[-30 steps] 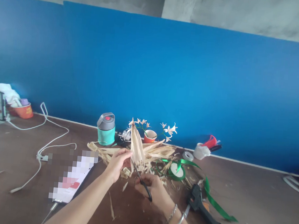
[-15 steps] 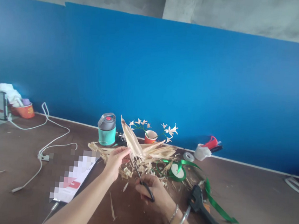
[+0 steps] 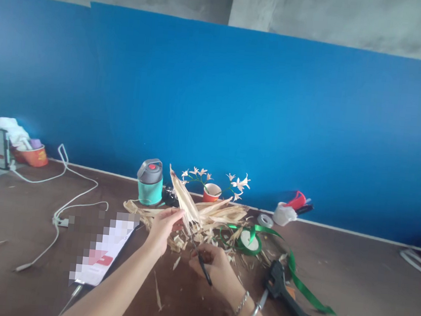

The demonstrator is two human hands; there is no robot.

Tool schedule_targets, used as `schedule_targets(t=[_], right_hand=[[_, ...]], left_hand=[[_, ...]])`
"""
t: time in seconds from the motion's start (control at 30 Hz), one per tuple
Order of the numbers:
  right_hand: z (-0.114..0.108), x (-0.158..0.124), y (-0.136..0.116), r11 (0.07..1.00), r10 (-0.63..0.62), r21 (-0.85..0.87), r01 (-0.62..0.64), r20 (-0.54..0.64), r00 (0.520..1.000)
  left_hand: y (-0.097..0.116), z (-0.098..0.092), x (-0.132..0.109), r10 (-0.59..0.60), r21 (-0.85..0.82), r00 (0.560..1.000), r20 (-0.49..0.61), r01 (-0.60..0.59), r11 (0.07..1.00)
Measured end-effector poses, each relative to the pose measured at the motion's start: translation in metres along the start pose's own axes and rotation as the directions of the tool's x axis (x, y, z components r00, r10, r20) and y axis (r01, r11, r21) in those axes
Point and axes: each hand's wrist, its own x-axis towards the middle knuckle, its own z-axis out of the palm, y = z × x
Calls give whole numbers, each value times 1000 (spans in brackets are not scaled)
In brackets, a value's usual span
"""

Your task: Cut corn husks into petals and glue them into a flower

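Observation:
Between its thumb and fingers my left hand (image 3: pixel 164 226) pinches a dry corn husk (image 3: pixel 185 198), its pointed tip up and its lower edge frayed. My right hand (image 3: pixel 212 262) is closed around the dark handles of a pair of scissors (image 3: pixel 204 268). The scissor blades reach up to the lower edge of the husk; whether they are fully closed is hard to make out. Behind and beneath lie more husks (image 3: pixel 227 214) and small cut scraps (image 3: pixel 179 244). An orange paper cup (image 3: pixel 212 193) behind them holds stems with small pale flowers (image 3: pixel 241 183).
A black glue gun (image 3: pixel 290 297) lies right of my right wrist, near a green ribbon spool (image 3: pixel 250 242). Left of my forearm is a phone or tablet (image 3: pixel 106 252) with a cable. A teal flask (image 3: pixel 150 189), a tape roll (image 3: pixel 265 220) and a blue partition (image 3: pixel 215 104) stand behind.
The scissor handles in my right hand have turned and look closer together. My right hand has shifted slightly left. My left hand and the husk stay nearly in place.

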Motion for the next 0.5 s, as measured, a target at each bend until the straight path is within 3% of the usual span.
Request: schedule_targets(t=[0.5], right_hand=[[-3, 3, 9, 996, -63, -69, 62, -15, 998]], left_hand=[[0, 0, 0, -4, -7, 1000, 6, 4, 1000]])
